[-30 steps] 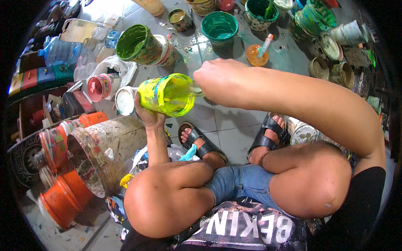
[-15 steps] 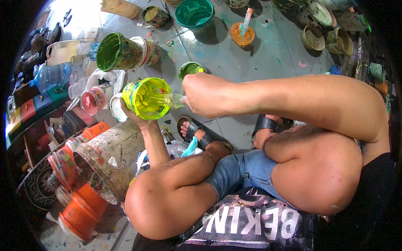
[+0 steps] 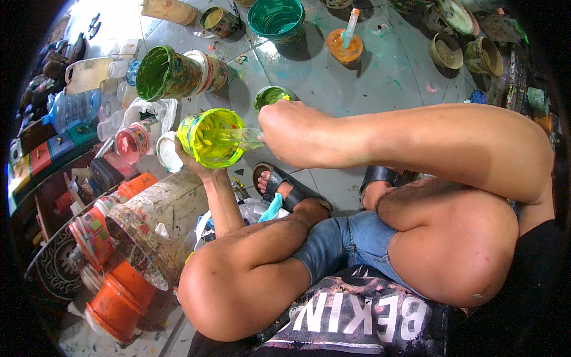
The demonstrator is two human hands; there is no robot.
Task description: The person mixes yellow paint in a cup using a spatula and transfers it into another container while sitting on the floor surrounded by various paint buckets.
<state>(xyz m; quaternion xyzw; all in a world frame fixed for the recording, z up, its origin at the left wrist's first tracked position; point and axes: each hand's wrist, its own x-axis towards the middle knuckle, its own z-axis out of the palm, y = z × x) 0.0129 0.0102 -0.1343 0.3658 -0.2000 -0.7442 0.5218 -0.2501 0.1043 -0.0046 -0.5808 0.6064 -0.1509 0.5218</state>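
Note:
My left hand [image 3: 195,164] is closed round the near lower side of a small paint bucket [image 3: 188,130], tipped so its mouth faces right. Bright yellow paint coats the bucket's inside and rim. My right hand [image 3: 297,134] grips the end of a clear, flat plastic scraper [image 3: 241,138], whose blade reaches into the mouth and is smeared with yellow. Just beyond my right fist stands a small pot [image 3: 266,95] with green inside and yellow on its rim, partly covered by the hand. A white lid or tub [image 3: 169,152] shows beside my left hand.
Green-stained [image 3: 156,74] and teal [image 3: 276,24] buckets stand farther off, with an orange container [image 3: 345,50] holding an upright tool. Plastic jugs [image 3: 89,76] crowd the left. Nearer lie a big dirty bucket [image 3: 169,208] and orange buckets [image 3: 116,306]. My sandalled feet [image 3: 288,190] are below.
The bucket and my left hand have shifted slightly to the right. The scraper's blade now reaches a little farther left inside the bucket. My right fist stays almost in place.

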